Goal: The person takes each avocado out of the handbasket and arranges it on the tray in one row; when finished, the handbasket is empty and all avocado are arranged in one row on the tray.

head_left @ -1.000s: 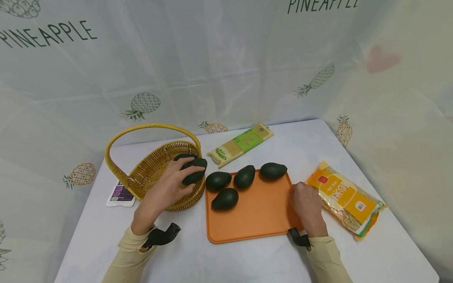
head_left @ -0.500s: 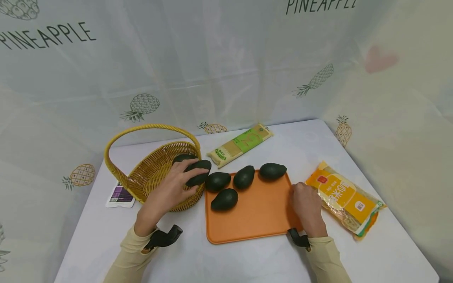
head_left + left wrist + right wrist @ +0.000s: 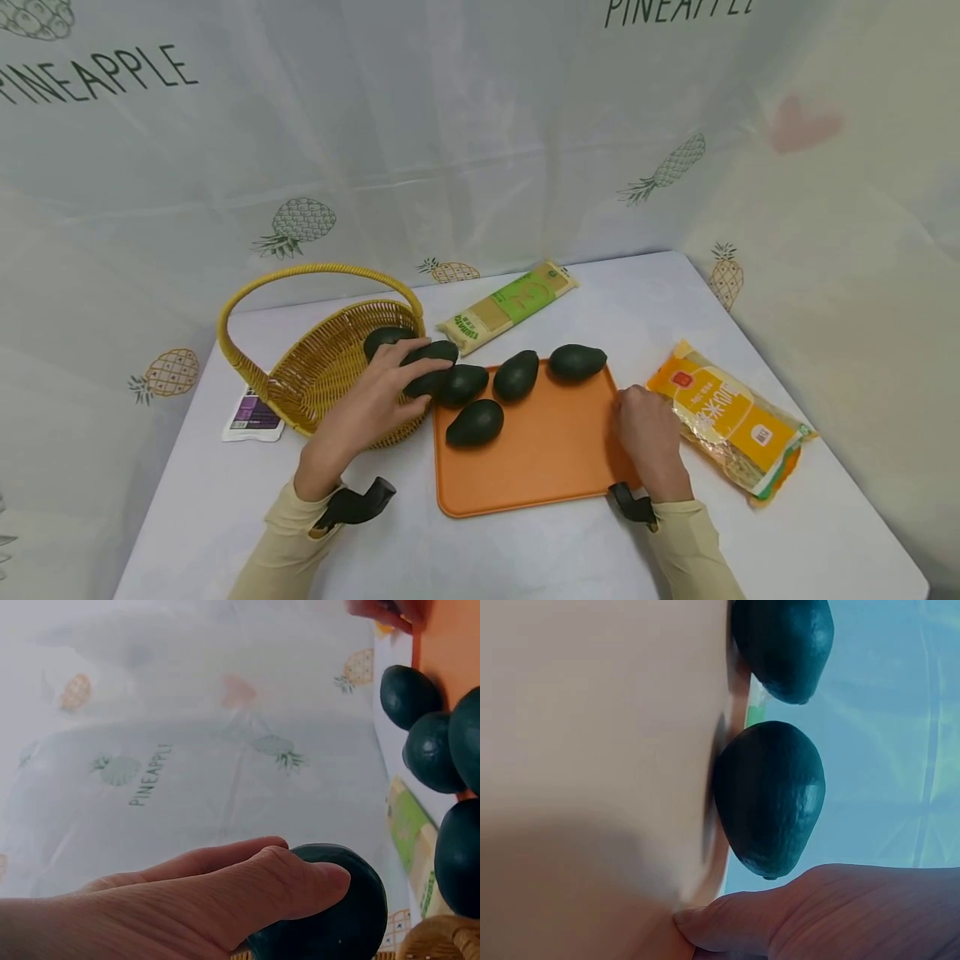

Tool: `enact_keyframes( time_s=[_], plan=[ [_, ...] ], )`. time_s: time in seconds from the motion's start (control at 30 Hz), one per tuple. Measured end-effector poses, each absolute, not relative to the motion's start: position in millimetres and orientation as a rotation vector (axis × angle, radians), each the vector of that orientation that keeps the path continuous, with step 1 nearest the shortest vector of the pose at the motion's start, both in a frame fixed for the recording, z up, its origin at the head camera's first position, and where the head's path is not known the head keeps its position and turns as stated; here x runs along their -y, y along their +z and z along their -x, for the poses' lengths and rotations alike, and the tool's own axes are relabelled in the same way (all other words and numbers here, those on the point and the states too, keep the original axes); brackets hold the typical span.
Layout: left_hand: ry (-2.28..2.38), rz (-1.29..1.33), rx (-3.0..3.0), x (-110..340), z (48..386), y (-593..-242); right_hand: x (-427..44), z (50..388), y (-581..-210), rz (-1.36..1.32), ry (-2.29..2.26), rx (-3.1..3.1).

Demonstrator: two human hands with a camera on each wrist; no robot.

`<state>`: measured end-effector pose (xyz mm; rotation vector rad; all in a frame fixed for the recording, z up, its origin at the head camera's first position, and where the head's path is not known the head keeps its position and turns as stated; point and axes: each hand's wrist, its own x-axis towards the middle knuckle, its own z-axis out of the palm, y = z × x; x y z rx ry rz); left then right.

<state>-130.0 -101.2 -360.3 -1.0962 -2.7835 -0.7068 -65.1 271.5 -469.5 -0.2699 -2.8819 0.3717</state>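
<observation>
Backdrop (image 3: 480,167): pale sheet printed with pineapples, behind the white table (image 3: 517,558).
Held avocado (image 3: 432,354): gripped in my left hand (image 3: 371,402), at the right rim of the wicker basket (image 3: 311,379); the left wrist view shows my thumb across its skin, clearer than from the head.
Orange tray (image 3: 540,450): my right hand (image 3: 651,435) holds its right edge; only the right wrist view shows my thumb on the rim.
Tray room: orange surface spreads between four avocados (image 3: 476,422), near the far and left edges, and my right hand.
</observation>
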Motion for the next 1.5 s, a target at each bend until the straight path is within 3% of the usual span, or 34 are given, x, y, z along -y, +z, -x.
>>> enact_keyframes(
  time_s=[1.5],
  plan=[
    [-0.73,1.233,2.744,75.0,128.4,-372.0,-273.6,67.1,-470.0,0.287,0.397,2.902]
  ],
)
